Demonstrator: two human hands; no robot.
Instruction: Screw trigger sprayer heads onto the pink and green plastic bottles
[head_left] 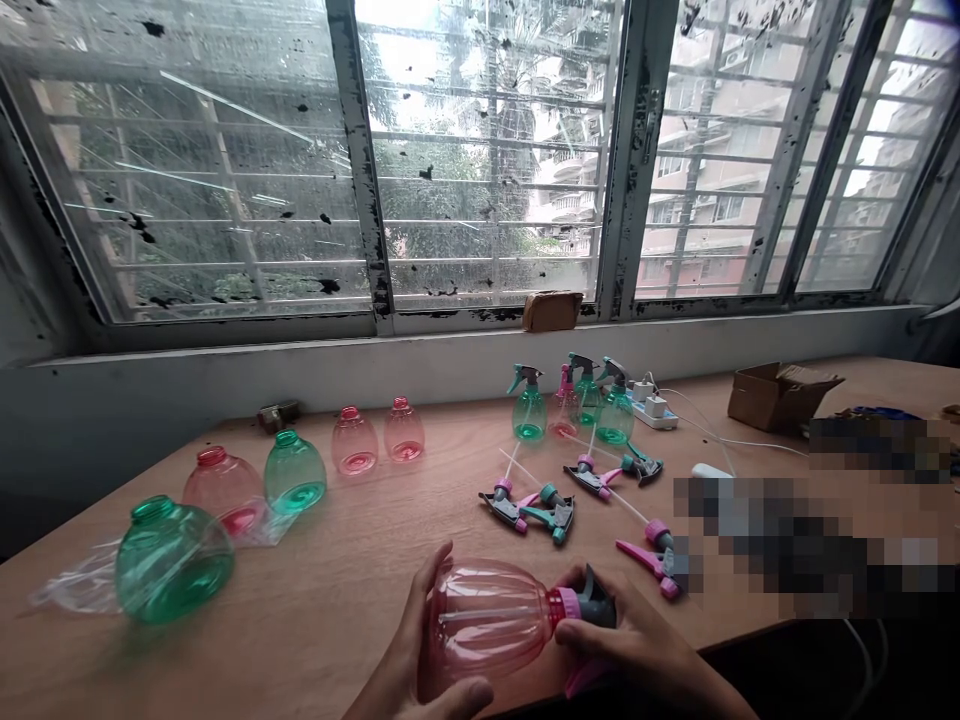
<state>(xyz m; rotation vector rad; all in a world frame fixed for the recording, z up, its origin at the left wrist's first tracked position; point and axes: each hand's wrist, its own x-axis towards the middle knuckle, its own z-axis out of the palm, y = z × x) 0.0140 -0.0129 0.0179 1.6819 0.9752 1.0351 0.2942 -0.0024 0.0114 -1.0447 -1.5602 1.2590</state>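
Note:
A pink spray bottle [491, 615] lies sideways between my hands near the front edge of the table. My left hand [427, 640] cups its base, thumb below and fingers above. My right hand [622, 630] grips the grey and pink spray head [589, 605] at the bottle's neck, and its pink trigger hangs below. The head sits on the neck; how tightly I cannot tell. Beyond lie several loose spray heads, among them a pink-triggered one [660, 560] and a green one [553, 512], some with thin tubes.
On the left stand bottles without heads, green [174, 560] and pink [354, 440], with clear plastic wrap [82, 580]. Bottles with heads, one green [529, 410], stand at the back. A power strip [654, 412] with cables and a cardboard box [776, 397] are at right.

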